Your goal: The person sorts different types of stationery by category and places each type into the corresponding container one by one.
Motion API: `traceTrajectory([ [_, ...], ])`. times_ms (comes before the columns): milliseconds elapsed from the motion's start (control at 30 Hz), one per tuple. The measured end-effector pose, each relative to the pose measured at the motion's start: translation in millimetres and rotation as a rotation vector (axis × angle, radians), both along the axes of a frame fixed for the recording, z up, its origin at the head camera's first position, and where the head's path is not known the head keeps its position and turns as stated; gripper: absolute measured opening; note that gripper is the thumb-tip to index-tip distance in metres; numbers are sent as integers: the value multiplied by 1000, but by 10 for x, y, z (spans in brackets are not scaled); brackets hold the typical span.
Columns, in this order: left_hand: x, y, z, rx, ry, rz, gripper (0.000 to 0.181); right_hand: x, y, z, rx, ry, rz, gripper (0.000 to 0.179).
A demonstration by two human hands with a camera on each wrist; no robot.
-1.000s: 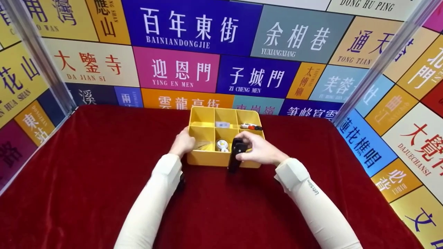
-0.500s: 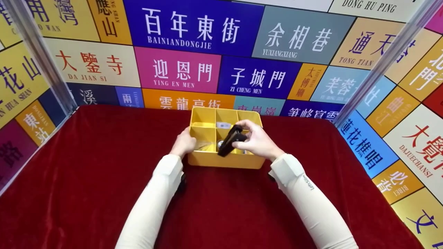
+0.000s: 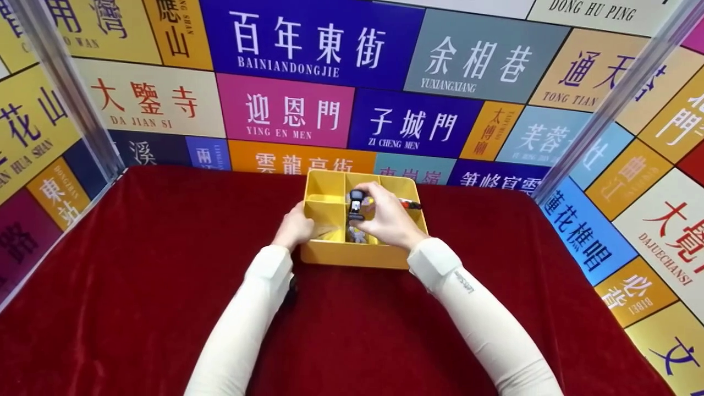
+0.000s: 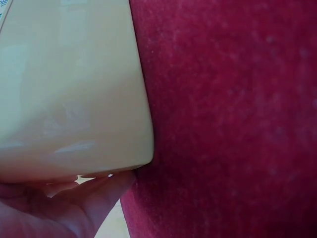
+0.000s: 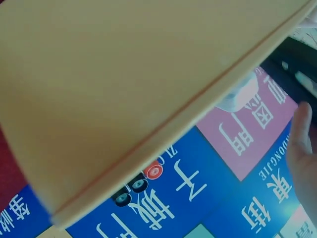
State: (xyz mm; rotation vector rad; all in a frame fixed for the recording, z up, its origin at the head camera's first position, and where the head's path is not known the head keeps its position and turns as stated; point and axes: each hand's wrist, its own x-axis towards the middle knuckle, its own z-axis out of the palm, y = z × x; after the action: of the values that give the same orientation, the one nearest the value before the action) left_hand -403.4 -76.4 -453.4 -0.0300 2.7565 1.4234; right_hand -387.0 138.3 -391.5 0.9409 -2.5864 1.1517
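A yellow six-compartment box [image 3: 357,256] stands on the red cloth. My left hand [image 3: 295,227] grips its left side; the left wrist view shows fingers bent at the rim of the pale-looking box wall [image 4: 74,99]. Over the middle compartments, my right hand [image 3: 388,215] pinches a black stapler [image 3: 357,204] between thumb and fingers, its end turned towards me. The right wrist view has the dark stapler [image 5: 297,74] at the right edge, beyond the box wall [image 5: 124,74]. A whitish item [image 3: 357,234] in the front middle compartment is partly covered.
Small red and black things [image 3: 410,204] lie in the back right compartment, with round ends [image 5: 154,170] showing in the right wrist view. Thin clear pieces [image 3: 328,231] are in the front left compartment. A sign-covered wall [image 3: 297,110] stands behind the cloth.
My right hand has carried the black stapler from the box's front right up and left over the middle compartments, turning it end-on. My left hand has stayed on the box's left side.
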Motion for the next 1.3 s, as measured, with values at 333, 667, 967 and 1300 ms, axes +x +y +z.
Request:
traceTrajectory([
  [333, 0, 2, 13, -17, -3, 4, 63, -154, -200, 48, -117, 71, -29, 57],
  [667, -2, 14, 4, -35, 5, 12, 62, -261, -406, 49, -70, 66, -91, 58],
  [967, -1, 33, 10, -51, 2, 9, 61, -426, -410, -85, 29, 17, -155, 63],
  [1300, -13, 12, -3, -40, 6, 17, 62, -469, -450, -67, 168, -24, -141, 75],
])
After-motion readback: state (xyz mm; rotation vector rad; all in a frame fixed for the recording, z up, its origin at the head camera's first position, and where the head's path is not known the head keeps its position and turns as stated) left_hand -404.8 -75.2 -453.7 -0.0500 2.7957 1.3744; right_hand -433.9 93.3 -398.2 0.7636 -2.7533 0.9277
